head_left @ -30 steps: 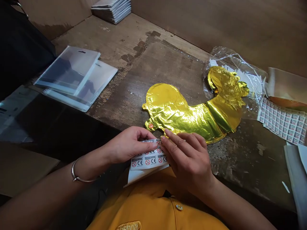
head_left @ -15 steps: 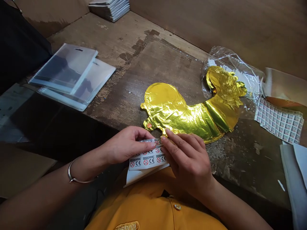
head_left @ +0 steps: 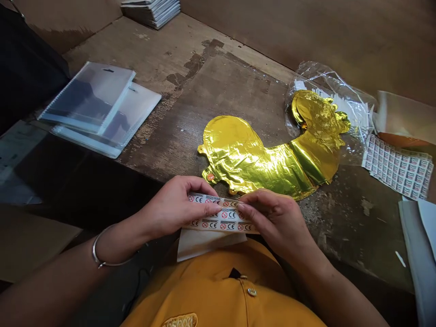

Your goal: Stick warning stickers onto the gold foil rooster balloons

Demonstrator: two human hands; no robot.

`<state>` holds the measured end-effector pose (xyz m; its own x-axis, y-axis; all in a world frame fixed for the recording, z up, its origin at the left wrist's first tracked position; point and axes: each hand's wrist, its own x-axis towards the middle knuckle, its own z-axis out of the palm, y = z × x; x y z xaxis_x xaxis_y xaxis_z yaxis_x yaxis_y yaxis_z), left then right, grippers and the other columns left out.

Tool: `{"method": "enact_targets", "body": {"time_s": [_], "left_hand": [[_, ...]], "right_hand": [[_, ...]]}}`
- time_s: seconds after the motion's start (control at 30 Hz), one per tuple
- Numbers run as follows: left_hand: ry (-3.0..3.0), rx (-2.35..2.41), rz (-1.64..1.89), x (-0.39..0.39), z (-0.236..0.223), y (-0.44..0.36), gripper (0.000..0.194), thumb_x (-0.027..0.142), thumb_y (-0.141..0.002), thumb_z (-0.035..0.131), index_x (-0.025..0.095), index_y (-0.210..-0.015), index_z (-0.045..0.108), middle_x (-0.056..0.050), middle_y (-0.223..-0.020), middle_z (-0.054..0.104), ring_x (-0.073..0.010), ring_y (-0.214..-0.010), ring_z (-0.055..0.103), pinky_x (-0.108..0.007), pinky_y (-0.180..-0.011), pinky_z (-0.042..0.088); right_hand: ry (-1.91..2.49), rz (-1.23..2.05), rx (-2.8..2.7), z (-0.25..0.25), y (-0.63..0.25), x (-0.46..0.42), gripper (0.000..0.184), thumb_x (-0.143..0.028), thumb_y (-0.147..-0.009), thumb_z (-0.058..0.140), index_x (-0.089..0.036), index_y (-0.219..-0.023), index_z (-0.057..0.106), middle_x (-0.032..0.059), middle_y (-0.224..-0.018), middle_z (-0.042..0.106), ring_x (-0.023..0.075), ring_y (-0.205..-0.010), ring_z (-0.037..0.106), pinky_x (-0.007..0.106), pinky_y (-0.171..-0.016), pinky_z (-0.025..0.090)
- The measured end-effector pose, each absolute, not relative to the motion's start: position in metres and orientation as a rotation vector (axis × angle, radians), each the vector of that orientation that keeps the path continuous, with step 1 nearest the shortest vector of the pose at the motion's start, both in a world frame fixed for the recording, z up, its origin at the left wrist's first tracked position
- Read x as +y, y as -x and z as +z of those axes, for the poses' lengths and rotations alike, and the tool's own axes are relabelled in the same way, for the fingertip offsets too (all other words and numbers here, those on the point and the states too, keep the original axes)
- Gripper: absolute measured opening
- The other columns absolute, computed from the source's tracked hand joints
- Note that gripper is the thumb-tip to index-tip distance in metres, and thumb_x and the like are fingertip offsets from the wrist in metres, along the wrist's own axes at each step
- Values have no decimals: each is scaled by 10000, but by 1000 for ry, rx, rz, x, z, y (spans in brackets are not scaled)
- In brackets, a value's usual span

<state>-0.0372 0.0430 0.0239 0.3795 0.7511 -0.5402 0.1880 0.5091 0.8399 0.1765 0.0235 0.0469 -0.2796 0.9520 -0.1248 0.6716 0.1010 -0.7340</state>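
A small sheet of warning stickers (head_left: 221,215) with red no-symbols and CE marks is held close to my chest. My left hand (head_left: 173,209) grips its left edge with closed fingers. My right hand (head_left: 275,222) pinches at a sticker near the sheet's right end. Just beyond my hands a flat gold foil balloon (head_left: 259,154) lies on the worn wooden table (head_left: 221,86). A bracelet (head_left: 98,256) circles my left wrist.
Clear hang bags (head_left: 98,106) are stacked at the left. A crumpled plastic bag (head_left: 344,100) lies under the balloon's right end. Another sticker sheet (head_left: 397,168) rests at the right, beside white paper (head_left: 422,245). A grey stack (head_left: 151,9) sits at the back.
My right hand has curled from lying flat over the sheet into a pinch at its right end. The sheet has tilted flatter toward me, showing more rows.
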Motion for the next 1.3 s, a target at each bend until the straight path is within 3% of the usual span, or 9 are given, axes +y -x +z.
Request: {"method": "enact_targets", "body": {"time_s": [0.17,0.3,0.4,0.5,0.73,1.0,1.2,1.3], "left_hand": [[-851,1089,485,40,12,37,333,343,-620,811,142,-827,644,20,-675,647,-90,-577,553,-194,-557,437],[-883,1034,481,34,7,31,291,383,-708,749,135,-827,651,0,-717,662,-100,-624,566,-202,-590,435],[-955,1089,488,31,9,28,281,401,-752,704,130,-771,633,2,-678,638,-104,-606,549,-206,-572,424],[-1010,1128,513,28,11,26,269,392,-764,692,131,-745,625,13,-642,617,-102,-594,544,-198,-560,421],[-1013,1004,602,25,9,22,203,348,-816,658,155,-861,703,-30,-869,717,-148,-799,638,-233,-737,509],[-1018,1039,560,26,11,21,228,337,-811,643,125,-728,653,12,-673,615,-89,-628,525,-175,-584,428],[-848,1052,543,26,9,19,226,348,-773,674,131,-735,624,16,-648,619,-96,-597,545,-185,-563,442],[-898,1066,545,26,9,19,222,345,-780,666,127,-747,644,4,-668,633,-102,-612,557,-191,-574,453]], "right_hand": [[1584,972,-1965,45,-178,21,120,-265,-845,621,-211,-750,670,-13,-693,681,124,-634,613,243,-592,448],[1587,970,-1985,44,-182,21,130,-280,-862,607,-212,-769,668,-11,-704,675,128,-653,612,255,-618,458],[1509,813,-2068,42,-184,21,88,-266,-862,616,-207,-888,675,13,-815,689,151,-775,617,281,-713,477],[1396,629,-2161,40,-184,22,202,-266,-846,645,-185,-1031,653,46,-935,687,176,-886,592,307,-779,473],[1378,488,-2246,37,-179,20,53,-256,-862,633,-207,-858,653,-4,-782,687,152,-758,581,325,-747,407],[1056,5,-2521,30,-184,21,84,-174,-853,614,-173,-936,628,10,-823,711,146,-709,554,345,-717,366],[879,6,-2586,32,-183,17,113,-158,-867,549,-118,-955,607,66,-815,672,180,-726,510,348,-658,385],[1049,155,-2500,37,-180,18,54,-151,-865,563,-136,-898,603,65,-831,659,184,-770,519,355,-713,419]]}}
